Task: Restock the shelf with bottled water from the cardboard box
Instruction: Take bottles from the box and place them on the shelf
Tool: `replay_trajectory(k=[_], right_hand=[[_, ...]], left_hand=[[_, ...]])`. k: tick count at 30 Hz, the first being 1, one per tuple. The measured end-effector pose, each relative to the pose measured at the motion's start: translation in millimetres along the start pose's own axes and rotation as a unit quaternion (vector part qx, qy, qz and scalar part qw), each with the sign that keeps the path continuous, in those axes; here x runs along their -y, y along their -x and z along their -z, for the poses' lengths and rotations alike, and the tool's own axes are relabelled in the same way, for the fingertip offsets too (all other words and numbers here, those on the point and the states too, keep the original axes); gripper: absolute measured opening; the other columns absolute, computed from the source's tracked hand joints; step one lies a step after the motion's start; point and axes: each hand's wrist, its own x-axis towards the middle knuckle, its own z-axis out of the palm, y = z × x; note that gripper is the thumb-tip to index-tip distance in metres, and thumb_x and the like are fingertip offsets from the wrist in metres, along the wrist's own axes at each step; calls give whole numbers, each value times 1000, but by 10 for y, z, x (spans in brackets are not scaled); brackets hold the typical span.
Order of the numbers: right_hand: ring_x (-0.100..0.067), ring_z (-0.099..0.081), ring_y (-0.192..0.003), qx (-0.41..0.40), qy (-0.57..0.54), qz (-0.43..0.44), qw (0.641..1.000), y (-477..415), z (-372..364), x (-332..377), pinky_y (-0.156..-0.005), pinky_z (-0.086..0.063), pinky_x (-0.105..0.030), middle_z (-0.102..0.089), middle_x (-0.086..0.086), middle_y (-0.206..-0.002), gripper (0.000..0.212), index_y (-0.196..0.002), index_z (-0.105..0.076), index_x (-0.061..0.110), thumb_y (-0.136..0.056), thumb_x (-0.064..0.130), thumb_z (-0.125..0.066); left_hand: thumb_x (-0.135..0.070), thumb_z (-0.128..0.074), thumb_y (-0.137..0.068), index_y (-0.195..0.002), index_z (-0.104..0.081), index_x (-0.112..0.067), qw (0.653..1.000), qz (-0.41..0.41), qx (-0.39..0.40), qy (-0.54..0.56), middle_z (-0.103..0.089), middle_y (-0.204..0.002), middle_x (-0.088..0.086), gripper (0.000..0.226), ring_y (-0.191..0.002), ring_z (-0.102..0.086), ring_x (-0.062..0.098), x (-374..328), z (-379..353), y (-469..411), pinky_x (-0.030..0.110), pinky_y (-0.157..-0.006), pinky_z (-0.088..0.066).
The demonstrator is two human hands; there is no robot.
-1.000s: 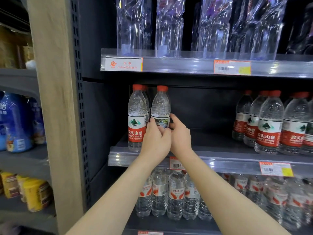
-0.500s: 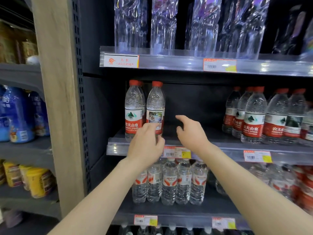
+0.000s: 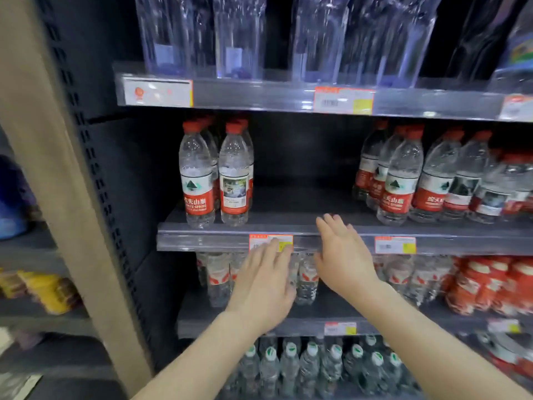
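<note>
Two rows of red-capped water bottles stand at the left end of the middle shelf [image 3: 288, 226]: the front left bottle [image 3: 196, 180] shows its red label, the front right bottle [image 3: 234, 177] shows a picture label. A bigger group of the same bottles [image 3: 403, 174] fills the shelf's right part, with a dark gap between. My left hand [image 3: 266, 281] is flat, fingers apart, holding nothing, below the shelf's front rail. My right hand [image 3: 343, 255] is also spread and holds nothing, its fingertips at the rail. The cardboard box is out of view.
Tall clear bottles [image 3: 239, 36] stand on the top shelf. Smaller water bottles [image 3: 305, 278] and red packs [image 3: 490, 284] sit on the shelf under my hands; green-capped bottles [image 3: 311, 368] are lower still. A beige upright [image 3: 57, 168] borders the left, with yellow packets [image 3: 43, 293] beyond.
Both hands let go of the front right bottle and drew back and down from it to below the shelf rail. The bottle stays upright beside its neighbour. The view has tilted downward.
</note>
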Motion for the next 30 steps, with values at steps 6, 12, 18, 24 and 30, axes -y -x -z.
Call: replay_trajectory(k=[6, 12, 18, 24, 30], right_hand=[[-31, -28, -152, 139, 36, -74, 987, 506, 970, -414, -120, -31, -42, -29, -12, -165, 70, -160, -24, 9, -101, 31, -55], [-28, -34, -149, 191, -6, -171, 967, 1353, 2587, -892, -117, -36, -45, -35, -8, -162, 68, -158, -30, 14, -98, 29, -59], [-32, -33, -148, 214, 9, -241, 947, 2518, 3860, -1639, -118, -35, -44, -39, -11, -157, 71, -155, -31, 10, -96, 27, -64], [-32, -44, -138, 204, 5, -287, 936, 3746, 4600, -2831, -110, -39, -42, -46, -11, -150, 54, -148, -40, 8, -97, 13, -54], [-31, -47, -131, 226, -25, -303, 925, 5033, 4879, -4132, -107, -39, -42, -52, -10, -138, 45, -135, -50, 10, -92, 20, -57]], left_hand=[[-29, -53, -100, -165, -20, -17, 988, -36, 137, -55, -29, -165, 13, 73, -147, -32, 36, -642, 930, 139, 46, -122, -25], [-37, -49, -106, -167, -18, -13, 977, -92, 190, -26, -24, -170, 18, 72, -155, -27, 37, -1889, 2326, 240, 48, -127, -21], [-39, -50, -104, -164, -27, -17, 960, -161, 227, -25, -39, -161, 16, 68, -146, -40, 37, -3424, 3200, 527, 46, -121, -31], [-44, -47, -104, -165, -25, -19, 954, -186, 234, -31, -37, -163, 16, 69, -145, -41, 38, -4952, 3300, 899, 47, -120, -33], [-43, -46, -102, -163, -31, -20, 948, -175, 266, -11, -45, -155, 11, 67, -141, -47, 36, -6599, 2926, 1423, 46, -119, -34]])
